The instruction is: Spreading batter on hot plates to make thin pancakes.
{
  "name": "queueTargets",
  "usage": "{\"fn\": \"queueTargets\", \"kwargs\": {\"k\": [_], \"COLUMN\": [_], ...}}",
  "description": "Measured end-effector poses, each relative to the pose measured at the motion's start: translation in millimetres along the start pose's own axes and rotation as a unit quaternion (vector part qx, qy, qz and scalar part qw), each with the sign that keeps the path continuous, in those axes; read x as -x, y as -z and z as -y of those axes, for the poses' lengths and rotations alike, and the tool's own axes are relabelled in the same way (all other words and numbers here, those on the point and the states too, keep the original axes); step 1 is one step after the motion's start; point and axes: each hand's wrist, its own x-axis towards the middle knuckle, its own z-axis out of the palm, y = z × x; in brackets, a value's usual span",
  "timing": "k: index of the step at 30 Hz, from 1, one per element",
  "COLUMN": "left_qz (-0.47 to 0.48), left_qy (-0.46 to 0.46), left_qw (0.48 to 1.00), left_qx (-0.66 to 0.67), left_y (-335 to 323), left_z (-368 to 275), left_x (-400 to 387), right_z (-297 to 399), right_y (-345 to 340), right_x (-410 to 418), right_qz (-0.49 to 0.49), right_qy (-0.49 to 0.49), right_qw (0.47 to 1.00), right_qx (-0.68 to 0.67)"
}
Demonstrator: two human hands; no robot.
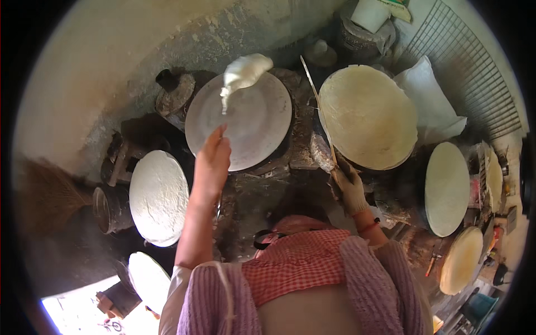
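My left hand reaches over the near edge of a round griddle, holding nothing, its fingers partly apart. Beyond its fingertips, a blurred lump of white dough hangs over the griddle's far side, with a thin strand trailing towards the hand; a small gap shows between them. In a pale work glove, my right hand grips a long thin stick, which slants up along the left edge of a second griddle. A thin round flatbread covers that griddle. A crusted, pale object lies beside the stick's lower end.
More round sheets lie on griddles at left, lower left and right. Stacked flatbreads stand at lower right. A white sheet lies beyond the second griddle, near a wire rack. A metal pot stands left.
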Motion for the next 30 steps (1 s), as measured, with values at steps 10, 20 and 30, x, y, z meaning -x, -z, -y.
{"fn": "queueTargets", "kwargs": {"k": [10, 20, 30], "left_qz": [0.126, -0.156, -0.216], "left_qy": [0.14, 0.032, 0.054], "left_qw": [0.902, 0.751, 0.916], "left_qx": [0.388, 0.641, 0.335], "left_y": [-53, 4, 147], "left_z": [75, 112, 160], "left_x": [-97, -172, 82], "right_z": [-46, 6, -17], "right_y": [-37, -147, -101], "right_x": [-37, -96, -114], "right_qz": [-0.026, -0.01, -0.026], "right_qy": [-0.084, -0.006, 0.108], "right_qw": [0.987, 0.91, 0.939], "right_qx": [0.132, 0.414, 0.326]}}
